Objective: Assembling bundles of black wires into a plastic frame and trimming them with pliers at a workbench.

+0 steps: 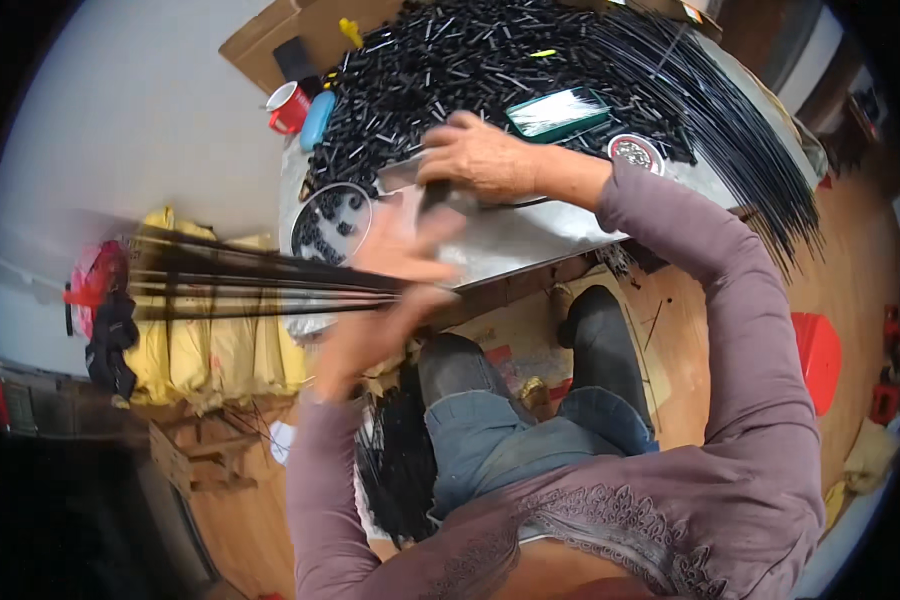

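My left hand (395, 275), smeared by motion, is at the table's front edge. It holds one end of a bundle of long thin black rods (270, 270), which stretches out to the left. My right hand (480, 160) is over the metal table (530, 235), its fingers curled down around something dark that I cannot make out. Close by its fingertips lies a pale metal piece (400, 175). A round dish (332, 222) with small black parts sits beside my left hand. Behind my right hand spreads a large heap of short black tube pieces (420, 70).
A green tray (558, 115) of thin white pieces and a round tin (635, 153) of small metal parts stand on the right. More long black rods (720, 120) lie along the right edge. A red mug (288, 107) and yellow sacks (190, 345) are on the left.
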`<state>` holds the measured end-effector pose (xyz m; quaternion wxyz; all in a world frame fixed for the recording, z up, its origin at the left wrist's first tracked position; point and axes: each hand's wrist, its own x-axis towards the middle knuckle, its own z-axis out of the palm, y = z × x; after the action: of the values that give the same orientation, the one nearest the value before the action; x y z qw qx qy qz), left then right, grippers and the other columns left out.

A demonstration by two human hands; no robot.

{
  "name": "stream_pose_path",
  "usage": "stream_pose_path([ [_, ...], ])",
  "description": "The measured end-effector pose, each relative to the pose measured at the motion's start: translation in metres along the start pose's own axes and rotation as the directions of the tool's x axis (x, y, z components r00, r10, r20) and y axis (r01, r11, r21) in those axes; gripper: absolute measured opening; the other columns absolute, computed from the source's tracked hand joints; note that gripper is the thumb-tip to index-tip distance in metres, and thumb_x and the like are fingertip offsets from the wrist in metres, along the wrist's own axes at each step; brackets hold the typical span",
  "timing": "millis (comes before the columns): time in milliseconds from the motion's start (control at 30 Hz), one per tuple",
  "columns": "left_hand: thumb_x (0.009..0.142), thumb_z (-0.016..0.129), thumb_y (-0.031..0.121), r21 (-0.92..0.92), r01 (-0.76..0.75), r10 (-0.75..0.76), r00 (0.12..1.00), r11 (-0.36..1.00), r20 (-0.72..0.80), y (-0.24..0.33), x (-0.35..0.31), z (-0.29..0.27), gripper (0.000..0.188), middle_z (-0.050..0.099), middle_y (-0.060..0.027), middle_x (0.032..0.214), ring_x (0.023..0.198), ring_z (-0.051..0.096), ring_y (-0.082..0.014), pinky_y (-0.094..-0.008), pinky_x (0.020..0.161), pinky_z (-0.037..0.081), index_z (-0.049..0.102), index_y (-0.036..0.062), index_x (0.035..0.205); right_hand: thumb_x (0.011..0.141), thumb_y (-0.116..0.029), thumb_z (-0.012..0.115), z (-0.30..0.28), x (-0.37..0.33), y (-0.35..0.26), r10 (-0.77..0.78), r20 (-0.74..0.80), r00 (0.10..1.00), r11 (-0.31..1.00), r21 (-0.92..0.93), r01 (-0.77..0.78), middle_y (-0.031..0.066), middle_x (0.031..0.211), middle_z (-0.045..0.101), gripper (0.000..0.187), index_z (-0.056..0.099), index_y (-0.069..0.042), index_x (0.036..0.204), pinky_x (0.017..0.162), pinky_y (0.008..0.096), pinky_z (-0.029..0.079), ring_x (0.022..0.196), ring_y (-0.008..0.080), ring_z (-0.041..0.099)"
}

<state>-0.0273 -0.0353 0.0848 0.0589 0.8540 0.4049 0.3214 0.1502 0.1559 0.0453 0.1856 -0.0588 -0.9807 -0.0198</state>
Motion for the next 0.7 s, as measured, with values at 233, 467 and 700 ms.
stream_pose_path([
  [233, 0.094, 0.055, 0.025, -0.423, 0.151, -0.371, 0.778, 0.894, -0.508, 0.024, 0.022, -0.098, 0.033, 0.059, -0.0204, 0.12, 0.105, 0.06, -0.0234, -0.0312, 0.09, 0.047, 0.064, -0.0057, 0.102, 0.09, -0.022, 0.06, -0.05, -0.012, -0.145, -0.147, 0.452, 0.88, 0.041, 0.892, -0.451, 0.0026, 0.092, 0.068, 0.026, 0.06, -0.002, 0.105, 0.067, 0.0255, 0.048, 0.081, 0.0076, 0.059],
  [467, 0.082, 0.068, 0.026, -0.192, 0.833, -0.661, 0.534, 0.519, 0.527, 0.06, -0.086, -0.008, 0.034, 0.068, -0.0106, 0.082, 0.07, 0.064, -0.0202, -0.0325, 0.064, 0.049, 0.065, -0.0018, 0.101, 0.088, -0.015, 0.063, 0.018, -0.087, -0.134, -0.411, 0.699, 0.585, -0.259, 0.526, -0.81, 0.0082, 0.086, 0.07, 0.024, 0.059, 0.003, 0.105, 0.072, 0.029, 0.054, 0.079, 0.0148, 0.066],
  [700, 0.076, 0.073, 0.031, 0.059, 0.251, -0.246, 0.831, 0.966, 0.499, 0.092, -0.059, 0.06, 0.048, 0.062, -0.0133, 0.077, 0.07, 0.063, -0.0298, -0.0391, 0.066, 0.049, 0.058, -0.0049, 0.104, 0.088, -0.017, 0.064, 0.032, -0.095, -0.16, -0.62, 0.687, 0.378, -0.099, 0.409, -0.907, 0.0109, 0.084, 0.07, 0.026, 0.058, 0.003, 0.104, 0.071, 0.0321, 0.056, 0.076, 0.0185, 0.067],
])
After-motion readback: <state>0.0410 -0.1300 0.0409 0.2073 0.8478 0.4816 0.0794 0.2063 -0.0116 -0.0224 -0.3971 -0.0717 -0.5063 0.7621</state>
